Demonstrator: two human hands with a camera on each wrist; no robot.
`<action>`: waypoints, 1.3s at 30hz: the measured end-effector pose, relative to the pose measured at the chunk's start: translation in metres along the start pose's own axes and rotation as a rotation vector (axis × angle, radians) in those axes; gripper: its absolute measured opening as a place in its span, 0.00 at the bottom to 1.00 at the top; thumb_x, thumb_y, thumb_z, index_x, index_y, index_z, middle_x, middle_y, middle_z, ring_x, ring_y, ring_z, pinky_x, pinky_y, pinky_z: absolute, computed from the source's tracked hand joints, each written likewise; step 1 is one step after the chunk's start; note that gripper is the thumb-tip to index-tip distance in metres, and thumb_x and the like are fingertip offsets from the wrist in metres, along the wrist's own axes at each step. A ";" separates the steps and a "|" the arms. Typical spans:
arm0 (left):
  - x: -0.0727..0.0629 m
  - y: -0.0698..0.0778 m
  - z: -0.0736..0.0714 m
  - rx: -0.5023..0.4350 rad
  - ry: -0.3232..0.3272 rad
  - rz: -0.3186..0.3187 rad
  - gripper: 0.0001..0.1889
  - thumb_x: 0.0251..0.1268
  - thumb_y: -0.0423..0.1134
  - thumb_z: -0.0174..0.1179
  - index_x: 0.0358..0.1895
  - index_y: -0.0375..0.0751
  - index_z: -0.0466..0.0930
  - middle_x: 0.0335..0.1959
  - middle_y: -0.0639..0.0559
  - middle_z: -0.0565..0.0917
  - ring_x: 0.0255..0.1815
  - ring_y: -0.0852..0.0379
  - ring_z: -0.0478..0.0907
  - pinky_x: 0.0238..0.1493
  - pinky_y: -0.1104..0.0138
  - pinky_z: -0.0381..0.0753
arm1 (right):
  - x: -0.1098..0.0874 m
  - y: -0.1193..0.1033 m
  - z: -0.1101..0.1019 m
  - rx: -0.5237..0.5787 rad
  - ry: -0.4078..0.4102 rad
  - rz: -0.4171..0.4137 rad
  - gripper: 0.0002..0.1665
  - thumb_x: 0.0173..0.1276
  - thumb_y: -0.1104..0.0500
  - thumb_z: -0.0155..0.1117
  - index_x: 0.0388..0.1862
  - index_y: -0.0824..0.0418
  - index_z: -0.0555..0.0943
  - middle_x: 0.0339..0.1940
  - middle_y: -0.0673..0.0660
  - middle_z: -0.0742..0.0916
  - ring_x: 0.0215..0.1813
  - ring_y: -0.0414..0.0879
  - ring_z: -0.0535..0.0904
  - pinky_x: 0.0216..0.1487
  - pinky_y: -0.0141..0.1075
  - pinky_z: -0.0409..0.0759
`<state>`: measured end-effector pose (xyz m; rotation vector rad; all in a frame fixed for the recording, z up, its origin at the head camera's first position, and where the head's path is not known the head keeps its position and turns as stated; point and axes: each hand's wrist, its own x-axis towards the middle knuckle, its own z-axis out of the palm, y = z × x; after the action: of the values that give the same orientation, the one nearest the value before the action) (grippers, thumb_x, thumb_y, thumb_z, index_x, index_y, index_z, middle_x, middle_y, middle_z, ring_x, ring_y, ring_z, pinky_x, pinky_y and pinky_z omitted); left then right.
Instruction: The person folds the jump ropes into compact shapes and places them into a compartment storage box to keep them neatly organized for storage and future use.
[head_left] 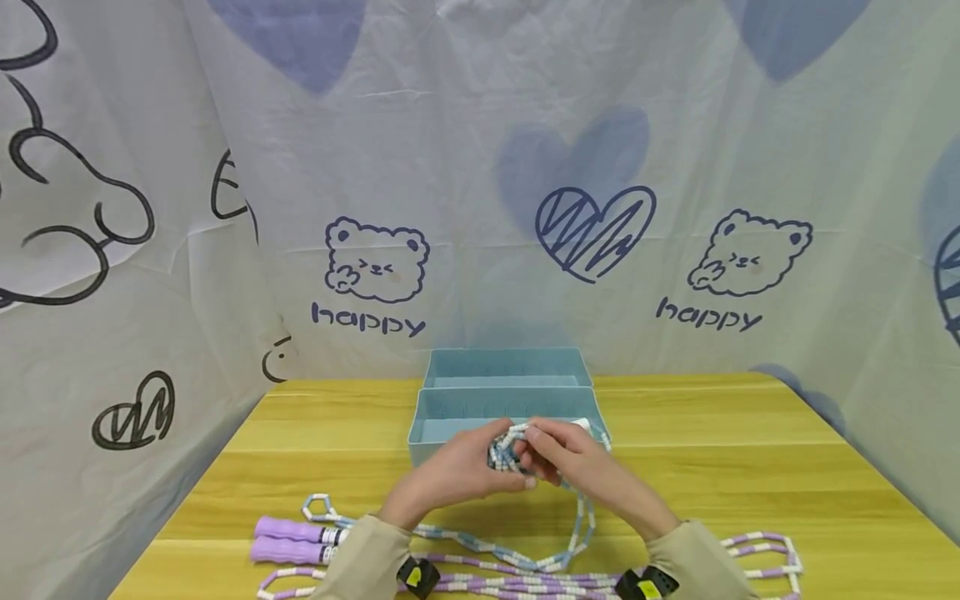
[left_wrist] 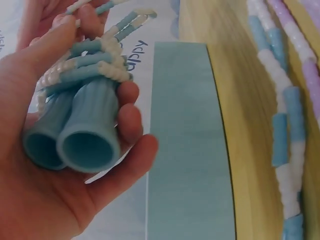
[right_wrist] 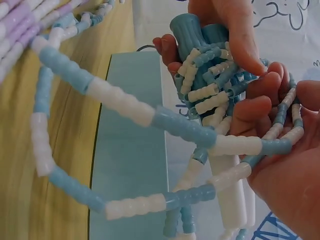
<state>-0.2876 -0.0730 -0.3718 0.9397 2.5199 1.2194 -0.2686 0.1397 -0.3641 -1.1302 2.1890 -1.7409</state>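
Observation:
In the head view my left hand (head_left: pixel 461 467) grips a bundled beaded jump rope with blue and white beads. The left wrist view shows the hollow ends of its two blue handles (left_wrist: pixel 90 122) side by side in the palm, with beaded cord (left_wrist: pixel 82 70) wrapped round them. My right hand (head_left: pixel 577 458) holds a doubled stretch of the same cord (right_wrist: pixel 182 127) in curled fingers, close against the bundle. White handle sections (right_wrist: pixel 227 195) show below the wraps in the right wrist view. A loose loop of blue-white cord (head_left: pixel 480 546) hangs down and trails across the table.
Behind the hands stands an open blue box (head_left: pixel 420 450), its lid (head_left: pixel 510 367) tipped back. A second jump rope with purple handles (head_left: pixel 292 548) and purple-white cord (head_left: pixel 765 550) lies along the table's near edge. A printed curtain (head_left: pixel 480 167) hangs behind the wooden table (head_left: pixel 712 467).

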 end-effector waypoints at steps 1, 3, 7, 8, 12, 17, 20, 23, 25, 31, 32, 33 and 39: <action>0.000 0.000 0.001 0.000 0.012 0.005 0.23 0.60 0.58 0.67 0.55 0.58 0.73 0.34 0.57 0.81 0.23 0.58 0.74 0.24 0.64 0.76 | 0.000 0.000 0.001 0.004 -0.006 -0.006 0.20 0.83 0.58 0.39 0.41 0.71 0.75 0.29 0.69 0.77 0.23 0.52 0.66 0.23 0.39 0.68; 0.001 -0.001 0.002 0.014 0.040 0.017 0.21 0.61 0.57 0.66 0.53 0.58 0.75 0.31 0.57 0.81 0.21 0.58 0.73 0.22 0.65 0.75 | 0.000 0.000 0.001 0.006 -0.013 -0.016 0.20 0.83 0.59 0.39 0.41 0.71 0.76 0.29 0.68 0.77 0.23 0.54 0.66 0.24 0.40 0.69; 0.002 -0.001 0.004 0.056 0.087 0.021 0.18 0.65 0.59 0.62 0.53 0.59 0.77 0.29 0.59 0.81 0.19 0.59 0.74 0.21 0.65 0.76 | -0.001 -0.003 -0.002 -0.020 0.004 -0.022 0.19 0.83 0.59 0.42 0.42 0.71 0.77 0.25 0.67 0.75 0.20 0.56 0.65 0.22 0.40 0.70; 0.002 -0.002 0.004 0.061 0.097 0.017 0.17 0.66 0.59 0.60 0.52 0.59 0.77 0.29 0.60 0.81 0.20 0.59 0.74 0.21 0.65 0.76 | -0.001 -0.004 -0.004 -0.019 0.009 -0.009 0.19 0.82 0.59 0.43 0.42 0.71 0.77 0.23 0.67 0.74 0.19 0.55 0.64 0.21 0.40 0.69; 0.002 -0.001 0.000 0.089 0.142 -0.020 0.11 0.67 0.56 0.59 0.47 0.60 0.79 0.28 0.60 0.81 0.21 0.58 0.74 0.21 0.64 0.75 | -0.005 -0.008 -0.012 -0.047 0.062 0.077 0.14 0.79 0.56 0.53 0.45 0.67 0.80 0.22 0.61 0.73 0.18 0.48 0.62 0.19 0.39 0.67; -0.002 0.000 -0.008 0.077 0.175 -0.075 0.08 0.67 0.51 0.59 0.46 0.61 0.78 0.23 0.54 0.82 0.12 0.58 0.68 0.13 0.64 0.70 | -0.008 -0.009 -0.018 -0.314 0.133 0.154 0.11 0.74 0.52 0.61 0.48 0.55 0.84 0.35 0.53 0.83 0.26 0.43 0.73 0.26 0.36 0.75; -0.003 0.000 -0.012 0.063 0.197 -0.078 0.08 0.68 0.50 0.58 0.47 0.60 0.78 0.22 0.52 0.82 0.10 0.58 0.65 0.12 0.64 0.68 | -0.009 -0.008 -0.018 -0.453 0.127 0.174 0.12 0.77 0.50 0.55 0.49 0.52 0.83 0.30 0.50 0.83 0.22 0.43 0.73 0.24 0.36 0.76; -0.002 -0.001 -0.014 0.067 0.209 -0.067 0.08 0.68 0.52 0.58 0.46 0.60 0.78 0.23 0.53 0.81 0.11 0.57 0.66 0.14 0.63 0.70 | -0.009 -0.007 -0.016 -0.498 0.087 0.185 0.14 0.79 0.49 0.50 0.50 0.52 0.82 0.23 0.49 0.81 0.18 0.43 0.72 0.21 0.38 0.76; -0.001 -0.002 -0.014 0.069 0.208 -0.061 0.09 0.68 0.54 0.58 0.46 0.59 0.78 0.24 0.54 0.80 0.13 0.57 0.67 0.16 0.62 0.71 | -0.009 -0.005 -0.014 -0.487 0.056 0.193 0.17 0.79 0.47 0.49 0.52 0.52 0.81 0.21 0.50 0.80 0.17 0.44 0.72 0.20 0.38 0.76; -0.001 -0.003 -0.014 0.062 0.208 -0.081 0.10 0.68 0.56 0.57 0.45 0.59 0.77 0.22 0.53 0.75 0.14 0.57 0.63 0.16 0.63 0.67 | -0.008 0.000 -0.010 -0.440 -0.017 0.224 0.19 0.80 0.48 0.47 0.57 0.53 0.80 0.20 0.51 0.82 0.15 0.47 0.74 0.19 0.38 0.76; -0.002 -0.003 -0.014 0.062 0.207 -0.087 0.10 0.68 0.56 0.57 0.45 0.59 0.77 0.21 0.52 0.74 0.14 0.58 0.63 0.16 0.63 0.67 | -0.008 0.000 -0.010 -0.427 -0.027 0.225 0.19 0.80 0.49 0.47 0.57 0.54 0.80 0.22 0.51 0.83 0.15 0.48 0.75 0.18 0.39 0.76; -0.002 -0.004 -0.014 0.066 0.208 -0.090 0.11 0.69 0.57 0.57 0.45 0.59 0.76 0.22 0.52 0.74 0.14 0.58 0.63 0.16 0.64 0.66 | -0.008 -0.001 -0.010 -0.405 -0.033 0.229 0.18 0.80 0.50 0.48 0.57 0.55 0.80 0.23 0.52 0.84 0.16 0.49 0.76 0.18 0.39 0.76; -0.004 -0.006 -0.018 0.104 0.213 -0.068 0.09 0.68 0.55 0.59 0.46 0.60 0.79 0.26 0.56 0.80 0.16 0.57 0.68 0.17 0.63 0.70 | -0.009 -0.010 -0.019 -0.329 0.102 0.258 0.15 0.75 0.46 0.58 0.47 0.53 0.84 0.19 0.56 0.82 0.16 0.54 0.76 0.15 0.42 0.75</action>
<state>-0.2951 -0.0894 -0.3655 0.7750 2.7797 1.2378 -0.2672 0.1598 -0.3517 -0.7778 2.6173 -1.3977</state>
